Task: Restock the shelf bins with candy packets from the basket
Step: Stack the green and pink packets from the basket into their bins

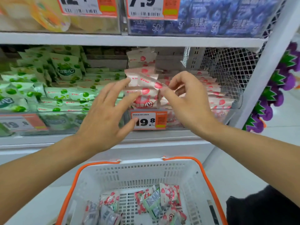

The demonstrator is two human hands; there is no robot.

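Both hands are raised in front of the clear shelf bin that holds the pink strawberry packets. The left hand is spread, its fingers straight and fanned apart, with the index and middle fingertips touching the near edge of a pink-and-white candy packet that lies tilted on top of the stacked pink packets. The right hand is just to the right of the left one, its fingers curled, and its thumb and forefinger pinch the right end of that same packet, so the packet spans the gap between the two hands. Directly below the left fingertips, on the front wall of the bin, is an orange-and-white price tag reading 19.8. To the left of the left hand a neighbouring bin is filled with green apple packets, with a blurred price tag on its front. Beyond the right hand, white wire mesh closes the end of the shelf. Above both hands, the upper shelf carries blue packets and yellow ones. Below the forearms sits a white basket with orange handles, holding a loose mix of pink and green candy packets on its slotted floor.
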